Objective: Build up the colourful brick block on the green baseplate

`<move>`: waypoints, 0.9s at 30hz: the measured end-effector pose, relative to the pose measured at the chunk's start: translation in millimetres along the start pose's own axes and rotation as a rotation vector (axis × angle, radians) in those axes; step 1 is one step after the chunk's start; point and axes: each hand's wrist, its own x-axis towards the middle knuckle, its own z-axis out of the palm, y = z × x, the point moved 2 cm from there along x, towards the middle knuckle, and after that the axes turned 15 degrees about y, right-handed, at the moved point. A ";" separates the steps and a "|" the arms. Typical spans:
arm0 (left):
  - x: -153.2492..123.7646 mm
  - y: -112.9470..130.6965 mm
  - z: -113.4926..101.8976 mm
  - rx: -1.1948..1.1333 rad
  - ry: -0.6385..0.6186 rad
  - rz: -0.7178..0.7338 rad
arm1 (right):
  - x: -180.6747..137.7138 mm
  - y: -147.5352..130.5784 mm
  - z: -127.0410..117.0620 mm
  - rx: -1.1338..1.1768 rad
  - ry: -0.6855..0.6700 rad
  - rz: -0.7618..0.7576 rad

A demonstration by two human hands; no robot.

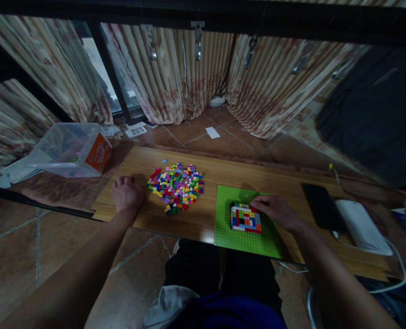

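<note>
Currently we record the left hand (pixel 127 194) resting on the wooden surface (pixel 203 219), fingers curled into a loose fist with nothing visible in it, just left of the pile of small coloured bricks (pixel 176 187). We note the right hand (pixel 274 211) lying over the green baseplate (pixel 247 240), fingers drawn narrow, tips touching the upper right corner of the flat brick panel (pixel 245 217) built on that plate. Whether a brick is pinched there we cannot tell. Right of the plate lie a dark phone (pixel 321 205) and a white device (pixel 360 226). A clear plastic tub (pixel 69 148) lies tipped beyond the surface's left end.
</note>
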 end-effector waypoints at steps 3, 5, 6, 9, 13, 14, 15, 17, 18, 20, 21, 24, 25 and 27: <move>-0.3 -0.2 0.5 0.005 0.002 0.003 | 0.1 0.9 0.2 0.012 0.013 0.016; -0.4 -0.2 0.6 0.014 0.007 0.007 | 0.0 1.6 0.6 0.016 0.022 0.035; -0.4 -0.2 0.5 0.019 0.010 0.008 | -0.1 1.8 0.9 0.015 0.027 0.039; -0.3 0.1 -0.2 0.028 0.006 0.010 | -0.4 2.5 2.2 0.021 0.038 0.029; 0.2 1.1 -2.0 0.016 -0.004 0.005 | -0.5 2.3 3.3 0.042 0.041 -0.004; 0.3 1.3 -2.3 0.011 -0.003 0.002 | -0.7 2.2 3.2 0.044 0.040 -0.009; 0.4 1.3 -2.5 0.007 -0.002 -0.001 | -1.0 2.4 2.9 0.047 0.037 -0.009; 0.4 0.9 -2.3 -0.003 -0.001 -0.012 | -2.3 4.0 1.6 0.068 0.037 0.009; 0.4 0.5 -1.9 -0.010 0.001 -0.015 | -3.0 5.6 0.4 0.100 0.051 0.028; 0.0 -0.6 -0.5 -0.021 0.003 -0.016 | -4.0 9.9 -3.3 0.187 0.132 0.084; -0.2 -1.1 0.3 -0.023 0.007 -0.014 | -4.3 12.2 -5.7 0.228 0.200 0.119; -0.8 -2.5 2.1 -0.015 0.021 -0.004 | -4.7 14.8 -11.9 0.310 0.413 0.199; -1.0 -2.7 2.4 -0.010 0.026 -0.003 | -4.9 12.9 -12.6 0.314 0.462 0.207; -1.3 -2.8 2.2 0.003 0.027 0.001 | -6.2 3.5 -10.6 0.294 0.510 0.177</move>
